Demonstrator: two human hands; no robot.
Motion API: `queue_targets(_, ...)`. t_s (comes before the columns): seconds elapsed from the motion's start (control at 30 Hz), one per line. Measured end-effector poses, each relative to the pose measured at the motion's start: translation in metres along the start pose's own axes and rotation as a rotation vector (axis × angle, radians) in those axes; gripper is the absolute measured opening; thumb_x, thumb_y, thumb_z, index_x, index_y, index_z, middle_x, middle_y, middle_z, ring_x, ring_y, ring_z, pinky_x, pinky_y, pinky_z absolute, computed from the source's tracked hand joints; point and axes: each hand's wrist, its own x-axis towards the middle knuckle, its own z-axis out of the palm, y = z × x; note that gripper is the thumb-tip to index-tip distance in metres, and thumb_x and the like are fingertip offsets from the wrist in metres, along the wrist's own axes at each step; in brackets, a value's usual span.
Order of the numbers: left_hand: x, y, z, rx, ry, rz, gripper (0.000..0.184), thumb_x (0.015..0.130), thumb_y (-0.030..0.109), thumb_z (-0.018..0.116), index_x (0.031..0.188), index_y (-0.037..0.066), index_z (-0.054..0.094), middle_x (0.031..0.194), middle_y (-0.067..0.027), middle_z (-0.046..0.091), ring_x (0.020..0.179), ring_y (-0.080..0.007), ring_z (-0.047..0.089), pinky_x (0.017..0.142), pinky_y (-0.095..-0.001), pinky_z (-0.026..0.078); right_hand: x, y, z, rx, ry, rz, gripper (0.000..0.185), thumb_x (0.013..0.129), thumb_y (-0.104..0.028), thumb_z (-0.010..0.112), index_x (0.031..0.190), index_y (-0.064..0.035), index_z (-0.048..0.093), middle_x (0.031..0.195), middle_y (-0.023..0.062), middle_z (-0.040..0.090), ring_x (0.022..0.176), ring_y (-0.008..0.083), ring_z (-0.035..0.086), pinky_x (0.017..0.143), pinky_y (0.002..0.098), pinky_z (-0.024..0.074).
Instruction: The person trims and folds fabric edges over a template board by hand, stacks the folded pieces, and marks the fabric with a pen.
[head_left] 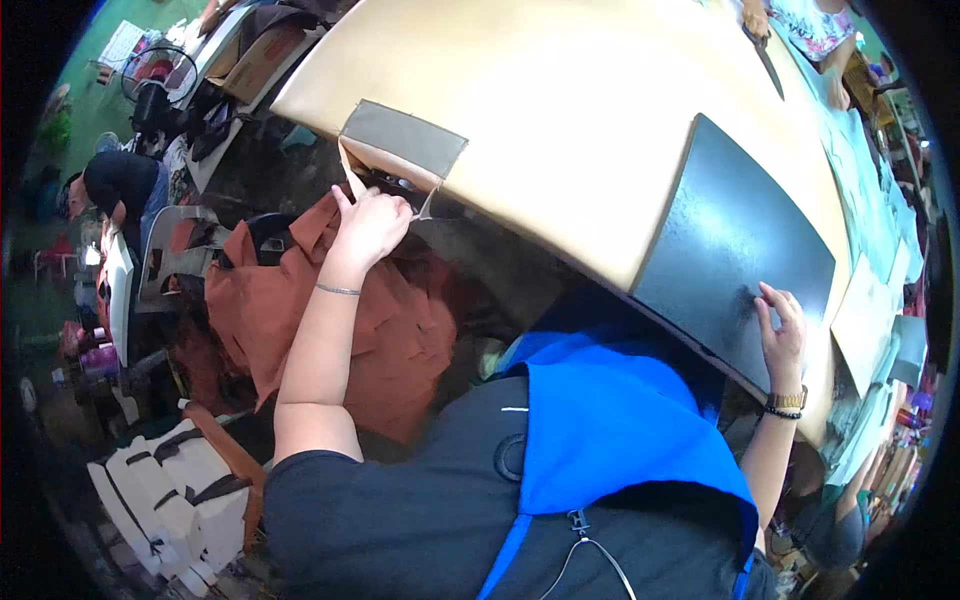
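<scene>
My left hand [375, 228] is at the mouth of an open-sided box [405, 138] with a grey top, fixed at the near edge of the table. Its thumb points up and the other fingers are curled; whatever they may hold is hidden. Small dark and shiny things inside the box are too small to name. On the table's right part lies a flat black board [735, 240], with a glossy surface. My right hand [785, 335] is over the board's lower right part, thumb and forefinger slightly apart, with nothing visible between them.
The pale tabletop [540, 100] slopes across the view. Rust-red sheets [350, 340] are heaped below my left arm, and white pieces [180, 490] are stacked at lower left. Pale green sheets [870, 290] lie beyond the right edge. Another person's hand [755, 18] is at the top right.
</scene>
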Motion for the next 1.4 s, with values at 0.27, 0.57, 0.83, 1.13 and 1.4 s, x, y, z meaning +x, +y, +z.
queue_targets(0.27, -0.035, 0.046, 0.020, -0.200, 0.303, -0.163, 0.044, 0.101, 0.035, 0.040, 0.130, 0.007, 0.057, 0.122, -0.0184, 0.063, 0.120, -0.0329, 0.057, 0.108, -0.0650, 0.028, -0.070, 0.128, -0.020, -0.102, 0.189, 0.241, 0.031, 0.096, -0.017, 0.061, 0.124, -0.0031, 0.063, 0.123, 0.0159, 0.063, 0.116, 0.0297, 0.057, 0.100, 0.0384, 0.0432)
queue_targets(0.57, -0.078, 0.145, 0.010, -0.263, 0.510, 0.250, 0.053, 0.086, 0.033, 0.069, 0.132, 0.009, 0.057, 0.128, -0.0149, 0.060, 0.118, -0.0305, 0.058, 0.101, -0.0477, 0.044, -0.124, 0.176, -0.002, 0.080, 0.269, 0.385, 0.043, 0.101, -0.022, 0.054, 0.138, 0.0006, 0.050, 0.137, 0.0164, 0.055, 0.125, 0.0253, 0.052, 0.103, 0.0364, 0.0410)
queue_targets(0.83, -0.070, 0.223, 0.034, -1.031, -0.031, 0.291, 0.057, 0.095, 0.033, 0.062, 0.140, 0.000, 0.046, 0.091, -0.0087, 0.069, 0.082, -0.0157, 0.066, 0.075, -0.0294, 0.052, -0.146, 0.139, 0.001, 0.105, 0.286, 0.449, 0.052, 0.100, -0.024, 0.055, 0.141, 0.0053, 0.043, 0.141, 0.0233, 0.049, 0.132, 0.0324, 0.046, 0.111, 0.0397, 0.0334)
queue_targets(1.13, -0.074, 0.252, 0.041, -1.523, -0.327, 0.056, 0.060, 0.097, 0.030, 0.062, 0.145, 0.000, 0.041, 0.112, -0.0021, 0.065, 0.098, -0.0100, 0.059, 0.084, -0.0258, 0.048, -0.162, 0.113, 0.001, 0.596, 0.372, 0.557, 0.055, 0.098, -0.020, 0.060, 0.145, 0.0016, 0.040, 0.143, 0.0179, 0.048, 0.133, 0.0283, 0.045, 0.113, 0.0397, 0.0308)
queue_targets(1.4, -0.056, 0.245, 0.026, -1.839, -0.414, 0.039, 0.047, 0.100, 0.041, 0.051, 0.123, 0.001, 0.059, 0.095, -0.0073, 0.068, 0.090, -0.0130, 0.065, 0.083, -0.0274, 0.052, -0.158, 0.116, -0.039, 1.409, 0.465, 0.832, 0.048, 0.098, -0.032, 0.060, 0.139, -0.0113, 0.048, 0.125, 0.0008, 0.060, 0.093, 0.0071, 0.059, 0.064, 0.0215, 0.0443)
